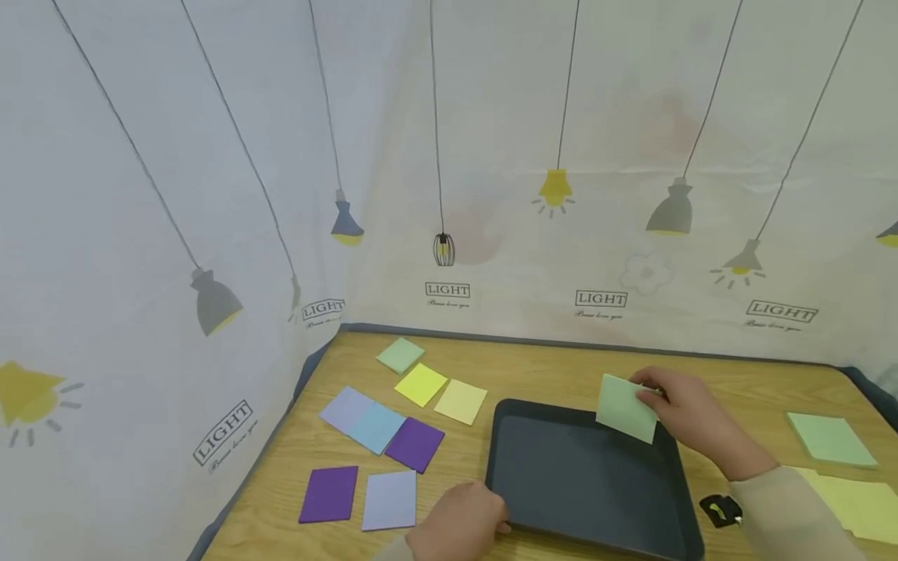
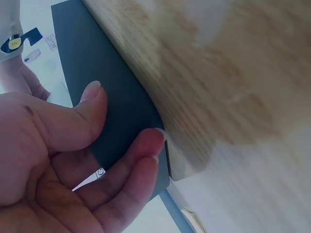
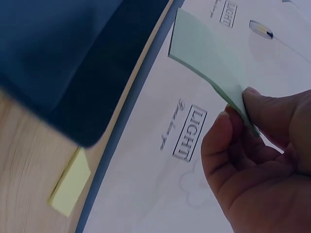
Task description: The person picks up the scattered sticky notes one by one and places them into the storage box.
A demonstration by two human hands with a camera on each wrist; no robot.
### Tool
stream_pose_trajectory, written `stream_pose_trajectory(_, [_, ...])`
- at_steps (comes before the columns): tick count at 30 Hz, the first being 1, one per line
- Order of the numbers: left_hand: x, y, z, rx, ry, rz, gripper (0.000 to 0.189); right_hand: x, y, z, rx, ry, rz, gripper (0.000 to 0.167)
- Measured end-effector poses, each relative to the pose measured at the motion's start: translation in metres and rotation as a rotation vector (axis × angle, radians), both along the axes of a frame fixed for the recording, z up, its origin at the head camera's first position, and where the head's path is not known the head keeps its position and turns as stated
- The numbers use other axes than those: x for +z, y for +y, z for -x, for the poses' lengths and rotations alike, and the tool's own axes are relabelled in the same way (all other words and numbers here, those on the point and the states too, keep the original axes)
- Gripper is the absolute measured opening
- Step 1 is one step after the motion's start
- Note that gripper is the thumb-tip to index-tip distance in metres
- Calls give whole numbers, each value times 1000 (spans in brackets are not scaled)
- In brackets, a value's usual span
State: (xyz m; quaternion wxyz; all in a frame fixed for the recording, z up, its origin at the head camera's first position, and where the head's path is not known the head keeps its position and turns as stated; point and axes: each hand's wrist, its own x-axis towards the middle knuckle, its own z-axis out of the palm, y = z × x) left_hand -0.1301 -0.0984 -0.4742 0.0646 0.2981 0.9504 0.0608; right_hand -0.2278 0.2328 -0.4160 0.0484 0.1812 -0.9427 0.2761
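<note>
My right hand (image 1: pixel 669 401) pinches a pale green sticky note pad (image 1: pixel 620 409) between thumb and fingers. The pad is held tilted over the far right part of a dark rectangular tray (image 1: pixel 582 483). In the right wrist view, the thumb lies on one face of the green pad (image 3: pixel 206 53), with fingertips behind its lower end. At the tray's near left corner, my left hand (image 1: pixel 463 518) grips the rim. Up close in the left wrist view, its thumb and curled fingertips lie against the side of the tray (image 2: pixel 116 82). The tray's inside shows bare.
Left of the tray lie purple (image 1: pixel 415 445), lilac (image 1: pixel 390 500), blue (image 1: pixel 379 426), yellow (image 1: pixel 421 384) and green (image 1: pixel 401 355) sticky notes. More green (image 1: pixel 831 439) and yellow (image 1: pixel 859 506) ones lie at right. A black and yellow device (image 1: pixel 721 510) is beside the right sleeve. Lamp-printed cloth (image 1: pixel 519 257) borders the table.
</note>
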Motion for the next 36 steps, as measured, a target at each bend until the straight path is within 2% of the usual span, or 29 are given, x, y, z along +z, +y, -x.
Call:
stream_pose_trajectory(6, [-1,0,-1,-6,-2,-5,7,-2,-32,4,41,2,44,20])
stream_pose_trajectory(14, [-1,0,0,-19,5,-8,9,-12,-67,11,107,-43,63,18])
stream_pose_trajectory(20, [-1,-1,-1,-39,1,-3,12,-19,-83,13,120,-96,86,16])
stream_pose_trajectory(26, [-3,0,-3,-25,-22,-3,13,-29,-94,15,126,-136,102,15])
stream_pose_trajectory(36, [-1,2,-1,-18,-47,9,15,-47,-113,19,141,-201,97,16])
